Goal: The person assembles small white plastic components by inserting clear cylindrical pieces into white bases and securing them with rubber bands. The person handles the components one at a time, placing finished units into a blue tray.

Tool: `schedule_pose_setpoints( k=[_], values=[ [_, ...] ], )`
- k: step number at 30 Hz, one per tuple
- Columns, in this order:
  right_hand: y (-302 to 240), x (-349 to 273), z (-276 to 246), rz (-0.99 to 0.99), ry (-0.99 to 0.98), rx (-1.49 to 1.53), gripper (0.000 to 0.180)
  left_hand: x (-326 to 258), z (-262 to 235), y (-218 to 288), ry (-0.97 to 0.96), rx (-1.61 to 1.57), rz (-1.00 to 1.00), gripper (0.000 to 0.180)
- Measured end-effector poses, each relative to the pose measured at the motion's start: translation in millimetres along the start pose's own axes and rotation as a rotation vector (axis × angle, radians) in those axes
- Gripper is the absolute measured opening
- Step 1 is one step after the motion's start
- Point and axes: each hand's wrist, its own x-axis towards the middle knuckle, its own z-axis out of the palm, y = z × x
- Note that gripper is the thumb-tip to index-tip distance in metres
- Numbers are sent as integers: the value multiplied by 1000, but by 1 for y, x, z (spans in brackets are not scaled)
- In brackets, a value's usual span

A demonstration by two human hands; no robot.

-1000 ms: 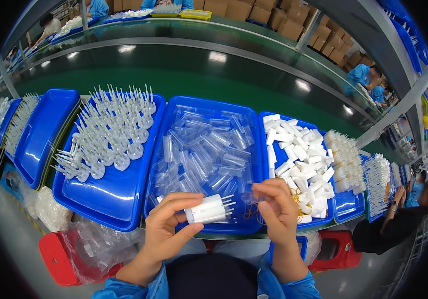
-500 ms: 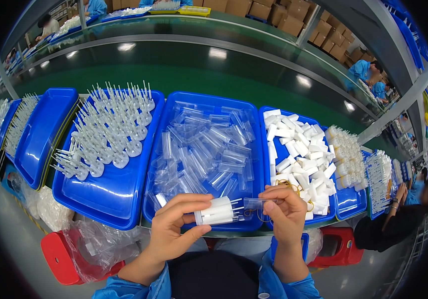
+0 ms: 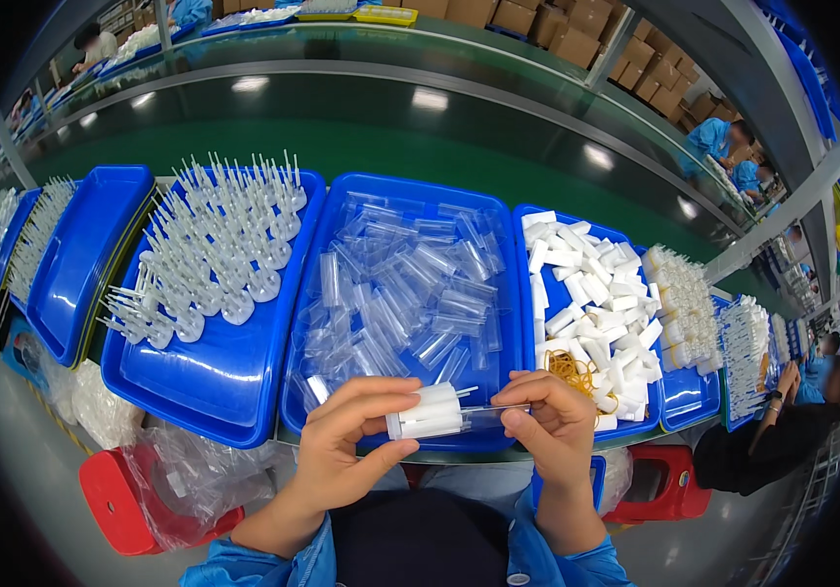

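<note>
My left hand grips a bundle of white cylinders on a clear round base, tipped on its side with thin white rods sticking out to the right. Between the thumb and fingers of my right hand is a clear plastic tube. The tube's left end meets the bundle's rod side; whether it has slid over a rod cannot be made out. Below both hands' work lies a blue tray of clear plastic tubes. White foam cylinders fill the tray at the right, with yellow rubber bands among them.
To the left, a blue tray carries several upright rod stands on clear bases. Stacked blue trays stand beyond it. A green conveyor runs across the back. Red stools flank me, and co-workers sit farther off.
My right hand has brought the clear tube left, up against the rod side of the bundle. The rubber bands show more fully now. My left hand stays nearly in place.
</note>
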Motion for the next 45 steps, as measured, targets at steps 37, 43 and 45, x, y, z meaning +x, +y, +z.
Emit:
schedule_pose_setpoints(
  k=[37,43,45],
  values=[
    [3,7,6,-425,40,-459,16,-6,9,-15,83,193,83,36],
    [9,10,-4,-122,-56,-244,14,-7,12,-13,56,250,90,38],
    [17,12,-7,89,-151,-3,22,-7,13,-14,44,213,97,38]
  ],
)
